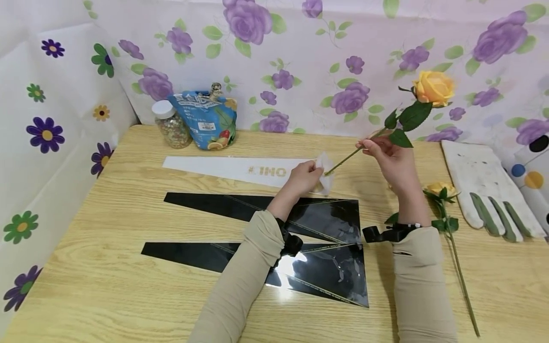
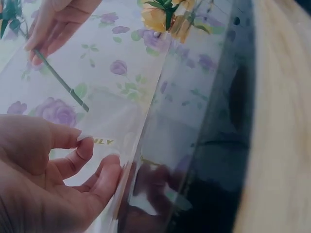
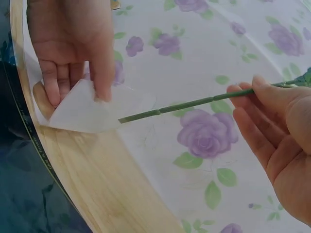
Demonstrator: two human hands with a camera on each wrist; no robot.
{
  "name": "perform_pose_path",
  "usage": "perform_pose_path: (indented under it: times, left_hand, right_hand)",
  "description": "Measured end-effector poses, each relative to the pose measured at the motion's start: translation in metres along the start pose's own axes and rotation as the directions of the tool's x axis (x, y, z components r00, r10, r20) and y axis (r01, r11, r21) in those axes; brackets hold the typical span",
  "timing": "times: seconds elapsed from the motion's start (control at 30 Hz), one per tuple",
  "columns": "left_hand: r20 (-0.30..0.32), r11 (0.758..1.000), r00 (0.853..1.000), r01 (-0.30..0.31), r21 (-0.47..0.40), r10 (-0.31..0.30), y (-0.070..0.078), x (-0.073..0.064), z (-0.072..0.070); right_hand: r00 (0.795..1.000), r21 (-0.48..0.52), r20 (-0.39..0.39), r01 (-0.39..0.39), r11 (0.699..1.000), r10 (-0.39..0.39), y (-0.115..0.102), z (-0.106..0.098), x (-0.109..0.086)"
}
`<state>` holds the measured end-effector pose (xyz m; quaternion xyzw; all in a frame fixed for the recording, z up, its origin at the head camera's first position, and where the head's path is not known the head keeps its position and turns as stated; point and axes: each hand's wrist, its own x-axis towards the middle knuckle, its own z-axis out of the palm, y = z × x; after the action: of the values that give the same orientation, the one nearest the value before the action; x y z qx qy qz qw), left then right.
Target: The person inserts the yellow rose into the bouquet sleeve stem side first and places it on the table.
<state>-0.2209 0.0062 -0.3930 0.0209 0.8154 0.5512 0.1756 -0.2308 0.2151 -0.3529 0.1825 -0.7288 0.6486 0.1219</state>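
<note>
My right hand (image 1: 395,159) pinches the green stem of a yellow artificial rose (image 1: 434,89), its bloom raised toward the upper right. The stem slants down to the left. With thumb and fingers, my left hand (image 1: 303,178) pinches the wide end of a white translucent flower sleeve (image 1: 210,167) with gold letters. In the right wrist view the cut stem tip meets the lifted film (image 3: 80,109); whether it is inside cannot be told. Nearer me lie two black tapered sleeves (image 1: 319,214), the nearer one partly hidden by my left forearm.
A second yellow rose (image 1: 442,190) lies on the wooden table (image 1: 86,267) at the right. White work gloves (image 1: 484,181) with green between the fingers lie beyond it. At the back left stand a lidded jar (image 1: 173,128) and a blue pouch (image 1: 206,119) with a clip.
</note>
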Motion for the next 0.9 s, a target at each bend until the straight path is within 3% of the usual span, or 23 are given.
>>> perform_pose_path:
  times: [0.2,0.4,0.67,0.77,0.9]
  left_hand:
    - [-0.035,0.998,0.998,-0.055,0.045,0.056,0.001,-0.001,-0.002]
    - [-0.111,0.977,0.983,-0.127,0.172,0.147,0.004,0.000,0.002]
    - [-0.109,0.977,0.978,-0.163,0.137,0.178,0.012,-0.002,0.007]
    - [-0.106,0.980,0.979,-0.158,0.122,0.171,0.013,-0.002,0.007]
    - [-0.150,0.982,0.974,-0.159,0.100,0.173,0.015,-0.004,0.006]
  right_hand:
    - [1.000,0.025,-0.016,-0.006,1.000,0.006,0.000,0.005,0.001]
    - [0.998,-0.025,-0.004,-0.060,0.998,0.060,-0.002,0.006,-0.001]
    - [0.984,-0.150,0.159,-0.062,0.987,0.086,-0.021,0.013,-0.004]
    - [0.977,-0.154,0.178,-0.090,0.984,0.117,-0.022,0.015,-0.004]
    - [0.971,-0.151,0.180,-0.132,0.980,0.159,-0.011,0.019,-0.002]
